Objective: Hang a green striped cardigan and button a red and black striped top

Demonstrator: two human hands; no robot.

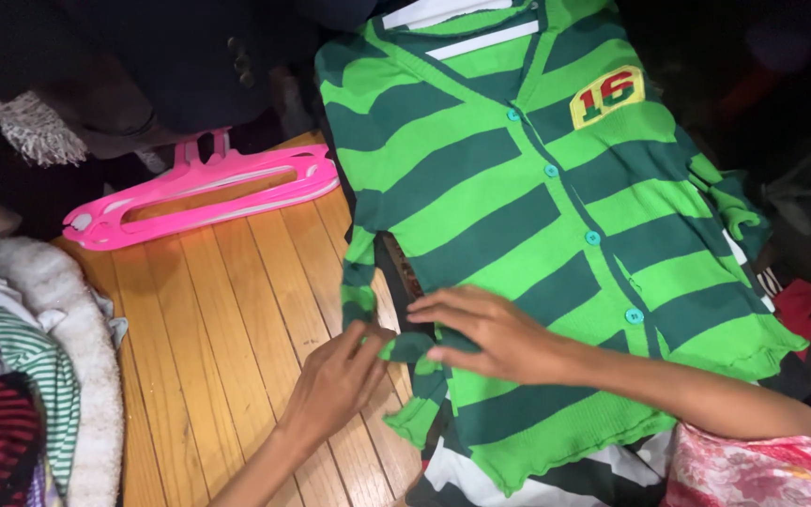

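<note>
I find the green striped cardigan (518, 216) laid flat, front up and buttoned, with its collar at the far end of the view and its hem nearest me. Its long axis runs from the collar down toward my body, tilted slightly to the right. It lies partly on the wooden floor (227, 310) and partly over a black and white striped cloth (481, 483) that shows under the hem.

My left hand (335, 380) is at the cardigan's left edge, its grip narrow, pinching the cuff of the sleeve (405, 347) where it is folded inward. My right hand (490, 333) lies flat and spread on the lower front of the cardigan, just beside that cuff, pressing and holding nothing. The two hands are near each other, almost touching at the cuff.

The governing relation: the sleeve lies along the left side of the body, and its cuff sits between the two hands, nearer the left. The other sleeve (729, 202), bunched at the right edge, is well apart from both.

A pink hanger (199, 192) rests on the floor to the upper left, apart from the cardigan. A pile of clothes (21, 376) lies at the far left.
</note>
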